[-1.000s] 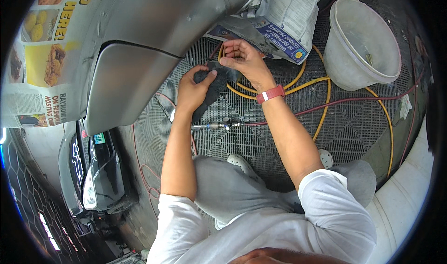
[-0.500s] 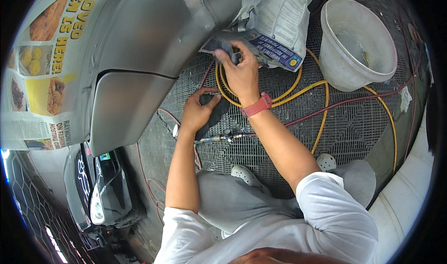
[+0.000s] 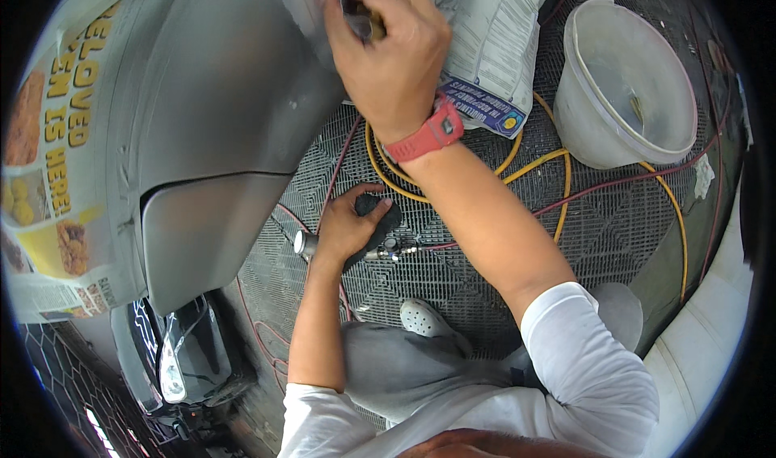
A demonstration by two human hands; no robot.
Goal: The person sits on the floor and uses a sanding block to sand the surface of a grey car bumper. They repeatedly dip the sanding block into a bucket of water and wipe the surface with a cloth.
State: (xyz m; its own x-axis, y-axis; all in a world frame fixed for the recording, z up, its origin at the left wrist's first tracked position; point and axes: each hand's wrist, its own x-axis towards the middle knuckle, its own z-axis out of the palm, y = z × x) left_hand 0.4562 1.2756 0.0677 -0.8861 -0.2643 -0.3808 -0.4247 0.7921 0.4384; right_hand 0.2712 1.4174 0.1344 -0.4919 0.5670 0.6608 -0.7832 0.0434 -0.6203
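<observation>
My right hand (image 3: 386, 50), with a red wristband, is raised against the grey primed car panel (image 3: 218, 110) at the top of the view. Its fingers are closed on a small dark pad with a tan patch (image 3: 364, 20), pressed to the panel. My left hand (image 3: 343, 230) is low by the floor grating, closed around the dark handle of an air tool (image 3: 380, 223) whose metal nozzle (image 3: 305, 244) sticks out to the left. A red hose runs from the tool to the right.
A white plastic bucket (image 3: 626, 86) stands at the upper right on the black floor grating (image 3: 453, 272). Yellow hose coils (image 3: 558, 167) and a folded newspaper (image 3: 493, 62) lie beside it. Masking newspaper (image 3: 48, 175) covers the panel's left side. A dark car front (image 3: 174, 353) shows at lower left.
My right hand has risen from the floor up onto the grey panel with the pad. My left hand has dropped down and taken hold of the air tool.
</observation>
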